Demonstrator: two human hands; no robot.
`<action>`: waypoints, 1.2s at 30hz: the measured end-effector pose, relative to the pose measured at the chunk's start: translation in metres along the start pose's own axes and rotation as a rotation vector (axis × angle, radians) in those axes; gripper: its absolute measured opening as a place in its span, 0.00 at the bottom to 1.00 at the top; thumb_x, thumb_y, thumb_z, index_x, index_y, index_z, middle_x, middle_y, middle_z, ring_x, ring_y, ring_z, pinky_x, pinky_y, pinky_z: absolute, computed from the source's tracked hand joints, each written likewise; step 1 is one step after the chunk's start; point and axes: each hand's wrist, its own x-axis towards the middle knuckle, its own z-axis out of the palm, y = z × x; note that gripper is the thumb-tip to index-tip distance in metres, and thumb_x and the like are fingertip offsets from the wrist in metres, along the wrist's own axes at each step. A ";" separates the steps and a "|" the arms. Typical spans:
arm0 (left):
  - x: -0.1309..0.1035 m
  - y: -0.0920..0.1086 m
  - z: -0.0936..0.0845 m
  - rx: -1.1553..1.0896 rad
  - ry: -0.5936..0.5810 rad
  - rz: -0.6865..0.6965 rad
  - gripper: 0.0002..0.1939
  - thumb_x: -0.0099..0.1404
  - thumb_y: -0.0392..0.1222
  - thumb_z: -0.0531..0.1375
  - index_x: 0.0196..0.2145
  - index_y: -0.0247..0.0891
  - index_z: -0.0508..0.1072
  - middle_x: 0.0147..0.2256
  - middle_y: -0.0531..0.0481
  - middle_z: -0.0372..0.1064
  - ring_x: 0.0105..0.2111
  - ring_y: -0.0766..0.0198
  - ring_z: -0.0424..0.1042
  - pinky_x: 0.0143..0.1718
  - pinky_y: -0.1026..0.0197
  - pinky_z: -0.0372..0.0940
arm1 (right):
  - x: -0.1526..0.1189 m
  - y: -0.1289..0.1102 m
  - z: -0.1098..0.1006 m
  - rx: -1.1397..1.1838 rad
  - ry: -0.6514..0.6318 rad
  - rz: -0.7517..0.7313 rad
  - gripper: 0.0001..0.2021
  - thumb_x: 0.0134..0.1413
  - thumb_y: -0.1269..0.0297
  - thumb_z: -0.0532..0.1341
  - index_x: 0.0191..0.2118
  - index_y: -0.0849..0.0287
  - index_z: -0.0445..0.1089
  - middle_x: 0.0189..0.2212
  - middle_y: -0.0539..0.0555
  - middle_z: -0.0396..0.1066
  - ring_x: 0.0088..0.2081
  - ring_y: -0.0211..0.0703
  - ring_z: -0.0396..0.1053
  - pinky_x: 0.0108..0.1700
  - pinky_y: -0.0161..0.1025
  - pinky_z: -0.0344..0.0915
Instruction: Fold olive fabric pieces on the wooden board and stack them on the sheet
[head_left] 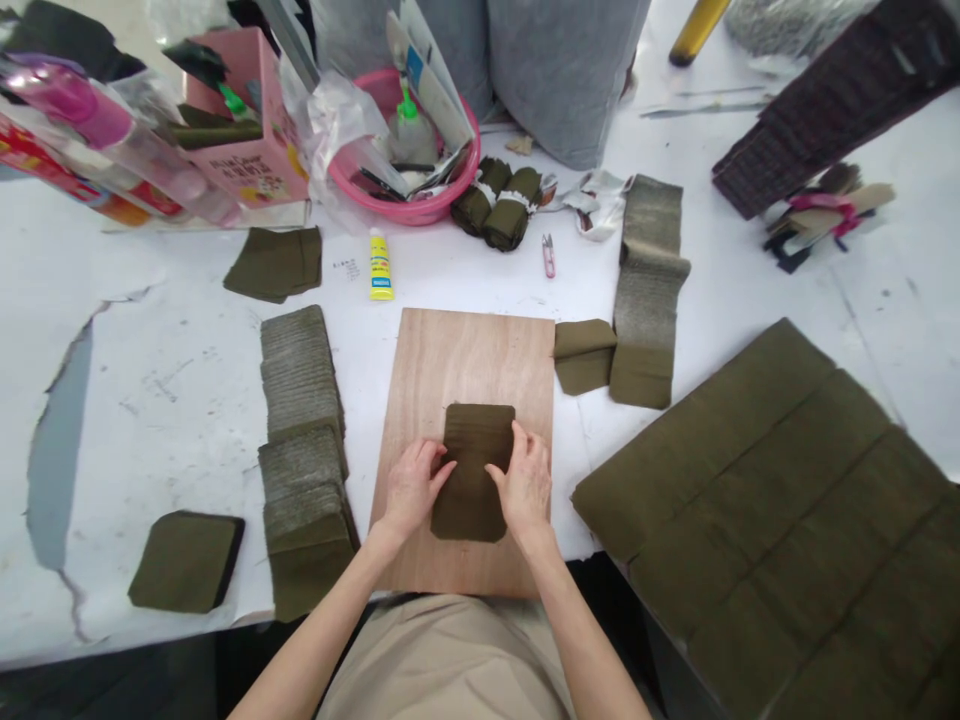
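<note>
A dark olive fabric piece (474, 490) with rounded lower corners lies flat on a wooden board (480, 355). At its left edge is my left hand (415, 487), fingers bent, thumb tip at the cloth and apart from the index finger. My right hand (526, 478) touches the opposite edge, with thumb and index finger spread and the thumb over the cloth. Neither hand visibly grips the piece. Left of the board lies a long row of overlapping olive pieces (300, 480). A folded olive piece (584, 356) rests by the board's upper right edge.
Another overlapping row (651, 290) and a large olive stack (765, 500) are on the right. Smaller stacks (187, 562) (276, 263) sit left. Beyond the board are a yellow tube (381, 266), pink thread snips (549, 257), tied rolls (513, 208) and a pink basin (420, 211).
</note>
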 end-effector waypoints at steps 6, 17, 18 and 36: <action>-0.004 0.002 0.004 -0.035 0.051 -0.001 0.05 0.64 0.41 0.57 0.38 0.40 0.66 0.36 0.49 0.67 0.37 0.58 0.68 0.39 0.56 0.64 | 0.003 0.006 0.009 -0.032 0.011 0.116 0.18 0.48 0.60 0.66 0.43 0.59 0.63 0.33 0.60 0.70 0.33 0.56 0.70 0.32 0.45 0.64; -0.006 -0.002 0.008 -0.039 0.079 0.021 0.05 0.65 0.41 0.57 0.38 0.40 0.66 0.37 0.48 0.67 0.39 0.58 0.68 0.40 0.55 0.64 | 0.004 0.013 0.007 0.038 -0.046 -0.004 0.09 0.47 0.61 0.65 0.33 0.57 0.66 0.33 0.57 0.70 0.37 0.52 0.70 0.36 0.42 0.65; -0.006 -0.002 0.008 -0.043 0.081 0.022 0.05 0.65 0.41 0.57 0.38 0.40 0.66 0.37 0.48 0.67 0.39 0.58 0.68 0.40 0.55 0.64 | 0.003 0.013 0.007 0.081 -0.041 -0.005 0.09 0.47 0.61 0.65 0.34 0.57 0.67 0.33 0.57 0.70 0.37 0.51 0.70 0.37 0.42 0.66; -0.005 -0.001 0.005 -0.092 0.095 0.020 0.04 0.64 0.40 0.58 0.35 0.40 0.65 0.36 0.50 0.67 0.38 0.59 0.68 0.38 0.57 0.64 | -0.008 0.005 0.031 0.459 0.035 0.087 0.25 0.58 0.49 0.55 0.52 0.65 0.64 0.46 0.66 0.71 0.47 0.52 0.70 0.49 0.46 0.65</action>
